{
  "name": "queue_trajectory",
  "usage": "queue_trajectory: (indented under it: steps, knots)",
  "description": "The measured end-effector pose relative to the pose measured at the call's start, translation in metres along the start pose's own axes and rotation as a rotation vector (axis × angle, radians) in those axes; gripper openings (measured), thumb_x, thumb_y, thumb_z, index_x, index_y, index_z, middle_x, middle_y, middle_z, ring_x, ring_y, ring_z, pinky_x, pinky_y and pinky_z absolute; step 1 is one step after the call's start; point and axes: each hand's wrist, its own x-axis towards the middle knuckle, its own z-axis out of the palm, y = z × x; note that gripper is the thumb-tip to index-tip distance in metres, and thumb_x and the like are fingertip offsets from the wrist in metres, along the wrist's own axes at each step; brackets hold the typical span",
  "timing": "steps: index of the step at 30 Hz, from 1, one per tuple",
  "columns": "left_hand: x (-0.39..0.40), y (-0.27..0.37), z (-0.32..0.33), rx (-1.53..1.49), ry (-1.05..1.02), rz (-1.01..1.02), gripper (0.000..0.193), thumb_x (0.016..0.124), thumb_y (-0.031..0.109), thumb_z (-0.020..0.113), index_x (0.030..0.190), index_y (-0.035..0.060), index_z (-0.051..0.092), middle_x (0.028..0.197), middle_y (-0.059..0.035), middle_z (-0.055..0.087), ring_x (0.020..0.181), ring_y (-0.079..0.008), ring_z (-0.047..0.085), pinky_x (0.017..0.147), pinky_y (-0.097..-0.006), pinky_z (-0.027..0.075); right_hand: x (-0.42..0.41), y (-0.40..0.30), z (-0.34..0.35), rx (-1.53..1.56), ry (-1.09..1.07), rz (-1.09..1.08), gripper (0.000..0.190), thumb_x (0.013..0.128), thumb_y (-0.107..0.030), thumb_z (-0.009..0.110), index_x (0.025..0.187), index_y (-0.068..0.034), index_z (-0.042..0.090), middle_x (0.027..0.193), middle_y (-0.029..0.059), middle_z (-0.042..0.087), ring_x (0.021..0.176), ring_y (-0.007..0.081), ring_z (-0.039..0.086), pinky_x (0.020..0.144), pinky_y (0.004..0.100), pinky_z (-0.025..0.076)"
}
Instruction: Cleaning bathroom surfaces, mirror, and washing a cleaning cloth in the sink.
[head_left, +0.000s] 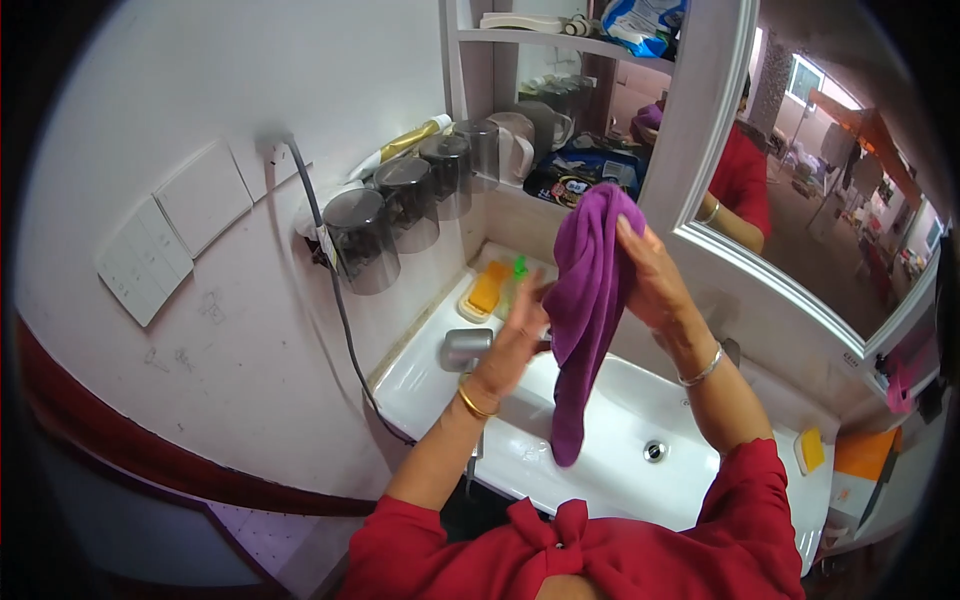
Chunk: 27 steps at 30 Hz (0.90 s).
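A purple cloth (592, 300) hangs in folds over the white washbasin (622, 480), its narrow lower end dangling inside the bowl. My right hand (654, 274) grips it near the top, thumb pressed on the fabric. At the cloth's left side is my left hand (517, 330), blurred, with its fingers apart; whether the fingertips touch the fabric is hard to see. Below that hand, a grey cylindrical object (468, 349) stands out against the basin's left part. The metal drain (655, 451) shows in the bowl.
An orange sponge (489, 287) and a green-topped bottle (519, 268) occupy the back left corner. Several dark cups (361, 240) hang upside down along the wall, near a grey cable (337, 300). A framed mirror (825, 187) rises at right. One yellow sponge (811, 450) lies on the right rim.
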Motion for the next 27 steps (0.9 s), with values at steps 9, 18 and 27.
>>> queue_trajectory:
  steps: [9,18,27]
  knots:
    - [0.045,0.025,-0.075,-0.347,0.343,0.195,0.042,0.087,0.017,0.059,0.123,0.017,0.036,0.121,-0.0032,0.042,0.113,-0.0212,0.044,0.094,-0.0429,0.037,0.133,-0.042,0.05,-0.613,-0.009,-0.161,0.021,0.082,-0.018,0.061,0.096,-0.002,0.059,0.083,0.0052,0.062,0.075,0.0129,0.06,0.066,0.0269,0.049]
    - [0.077,0.035,-0.066,-0.575,0.252,0.288,0.031,0.09,0.015,0.053,0.118,0.0227,0.042,0.117,0.0009,0.046,0.113,-0.0204,0.046,0.093,-0.0455,0.042,0.222,-0.008,0.065,-1.797,-0.066,-0.391,0.027,0.064,-0.008,0.052,0.088,-0.002,0.064,0.091,0.0245,0.062,0.09,0.0419,0.058,0.082,0.0444,0.047]
    - [0.087,0.035,-0.079,-0.537,0.273,0.222,0.057,0.092,0.039,0.047,0.138,0.0148,0.023,0.141,-0.0058,0.027,0.134,-0.0257,0.022,0.102,-0.0511,0.031,0.187,-0.004,0.108,-1.869,-0.294,-0.651,0.024,0.064,0.0,0.05,0.084,0.0,0.063,0.094,0.02,0.059,0.088,0.0403,0.055,0.079,0.0438,0.046]
